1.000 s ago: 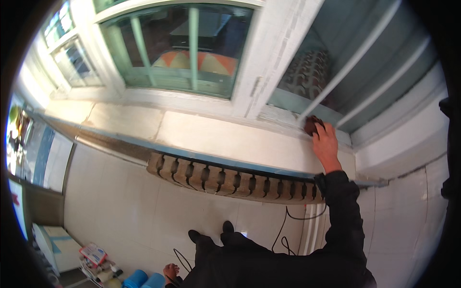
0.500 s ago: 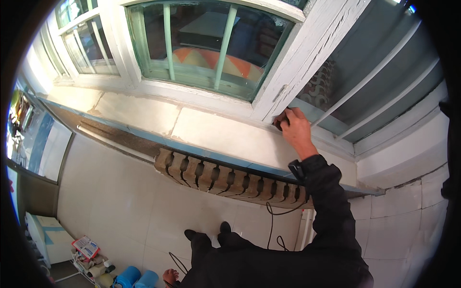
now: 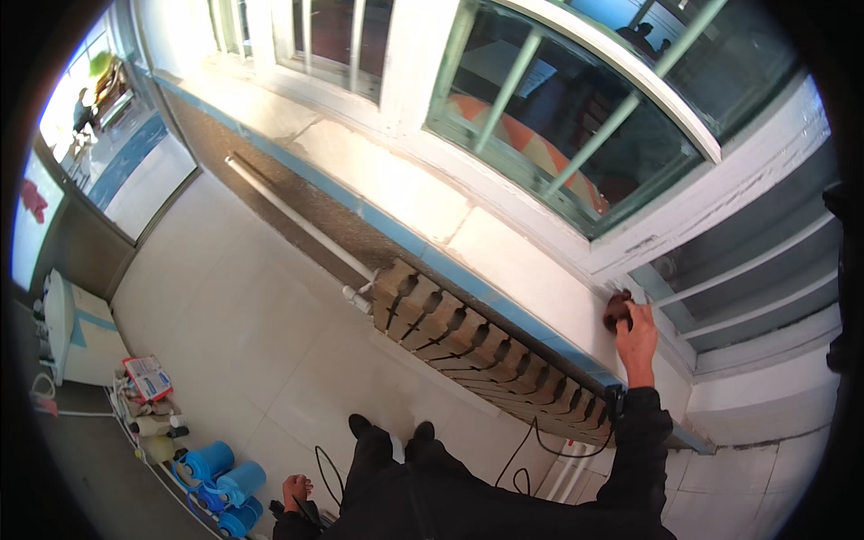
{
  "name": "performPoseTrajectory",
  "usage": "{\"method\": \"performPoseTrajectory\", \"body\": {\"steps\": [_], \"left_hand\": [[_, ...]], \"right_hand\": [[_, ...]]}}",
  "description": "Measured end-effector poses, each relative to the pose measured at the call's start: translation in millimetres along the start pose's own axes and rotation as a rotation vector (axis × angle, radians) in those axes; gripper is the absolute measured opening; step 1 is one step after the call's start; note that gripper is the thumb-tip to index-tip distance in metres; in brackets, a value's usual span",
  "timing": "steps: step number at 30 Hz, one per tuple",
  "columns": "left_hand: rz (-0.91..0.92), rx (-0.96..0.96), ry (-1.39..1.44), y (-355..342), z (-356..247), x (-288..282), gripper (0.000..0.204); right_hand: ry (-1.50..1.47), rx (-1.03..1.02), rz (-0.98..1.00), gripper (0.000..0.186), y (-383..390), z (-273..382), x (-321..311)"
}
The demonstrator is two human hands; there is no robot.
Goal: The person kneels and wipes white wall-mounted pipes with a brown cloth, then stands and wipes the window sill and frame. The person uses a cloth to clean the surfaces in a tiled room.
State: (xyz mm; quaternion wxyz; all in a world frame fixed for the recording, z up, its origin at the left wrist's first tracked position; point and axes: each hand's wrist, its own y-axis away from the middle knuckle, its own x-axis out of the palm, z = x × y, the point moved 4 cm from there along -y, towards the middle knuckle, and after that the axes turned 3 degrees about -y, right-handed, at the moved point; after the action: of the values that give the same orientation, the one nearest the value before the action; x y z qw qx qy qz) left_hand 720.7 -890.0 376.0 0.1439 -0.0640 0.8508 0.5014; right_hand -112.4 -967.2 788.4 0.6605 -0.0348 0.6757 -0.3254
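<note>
My right hand (image 3: 637, 337) reaches up to the white window frame (image 3: 720, 211). It presses a small dark brown pad (image 3: 617, 309) against the frame's lower corner, just above the sill (image 3: 396, 180). My left hand (image 3: 295, 490) hangs low at my side next to a black cable (image 3: 317, 459). That hand is too small and dark to show its grip. My black shoes (image 3: 391, 432) stand on the pale floor in front of the radiator (image 3: 477, 351).
A brown ribbed radiator with a white pipe (image 3: 297, 220) runs under the blue-edged sill. Blue rolls (image 3: 220, 481), bottles and a red-and-white package (image 3: 148, 378) lie at the lower left beside a white cabinet (image 3: 81, 333). Green bars (image 3: 513, 85) cross the window glass.
The view has swung left along the wall and tilted further down. My right hand keeps the pad on the frame and has shifted a little along its base near the thick post.
</note>
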Motion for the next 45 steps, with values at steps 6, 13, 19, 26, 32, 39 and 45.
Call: {"method": "performPoseTrajectory", "body": {"steps": [6,13,19,26,32,39,45], "left_hand": [[0.016,0.017,0.029,-5,17,-24,0.021],[0.013,0.085,0.121,-7,25,-52,0.029],[-0.069,0.085,0.160,8,64,-68,0.029],[-0.027,0.027,0.050,4,93,-57,0.032],[-0.192,0.063,0.167,13,92,-52,0.032],[-0.322,0.067,0.192,33,101,-32,0.038],[-0.379,-0.025,0.197,49,107,5,0.042]], "right_hand": [[-0.163,-0.075,0.064,0.039,-20,86,40],[-0.256,-0.286,0.084,0.042,-67,216,80],[-0.205,-0.298,0.099,0.045,-75,235,86],[-0.117,-0.413,0.155,0.045,-116,268,130],[-0.069,-0.564,0.165,0.042,-173,329,183],[0.127,-0.582,0.252,0.030,-241,394,225],[0.220,-0.631,0.245,0.014,-269,433,245]]}}
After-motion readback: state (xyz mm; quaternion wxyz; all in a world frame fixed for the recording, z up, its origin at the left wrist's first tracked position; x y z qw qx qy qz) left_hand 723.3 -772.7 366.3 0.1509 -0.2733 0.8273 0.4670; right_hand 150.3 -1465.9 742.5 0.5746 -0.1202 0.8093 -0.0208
